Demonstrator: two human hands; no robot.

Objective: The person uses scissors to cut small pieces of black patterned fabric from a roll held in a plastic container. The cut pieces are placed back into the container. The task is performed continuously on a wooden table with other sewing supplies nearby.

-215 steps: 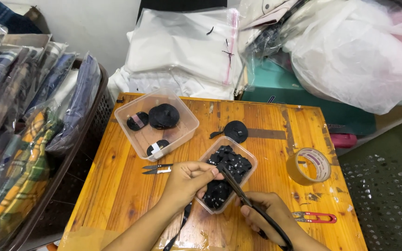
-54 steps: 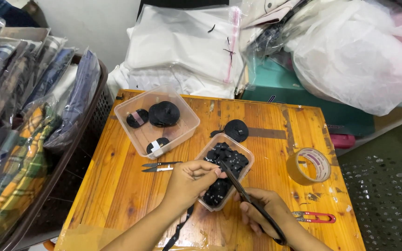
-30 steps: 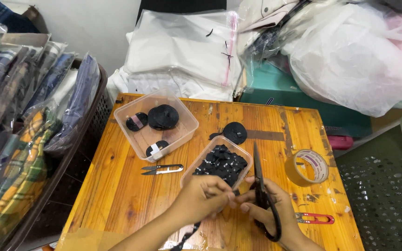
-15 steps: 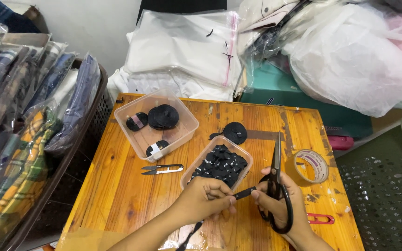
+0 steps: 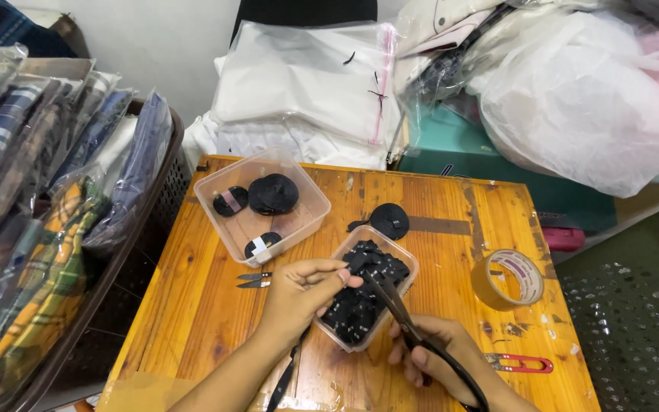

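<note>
My left hand (image 5: 305, 291) pinches a small black piece over the near clear tub (image 5: 400, 260), which is filled with several black cut pieces. A black strap (image 5: 284, 375) hangs down from under that hand toward the table's front edge. My right hand (image 5: 440, 365) grips black scissors (image 5: 395, 304), blades pointing up and left to the pinched piece beside my left fingertips. A second clear tub (image 5: 259, 225) farther left holds black ribbon rolls (image 5: 272, 193).
On the wooden table (image 5: 192, 305) lie small thread snips (image 5: 254, 280), another black roll (image 5: 389, 220), a roll of brown tape (image 5: 507, 278) and red-handled snips (image 5: 519, 363). Bagged folded clothes (image 5: 40, 191) fill a basket on the left. Plastic bags (image 5: 573, 91) pile behind.
My right hand has swung the scissors from upright near the tape down and left, blades now reaching the tub. My left hand has risen from the table's front to the tub's rim.
</note>
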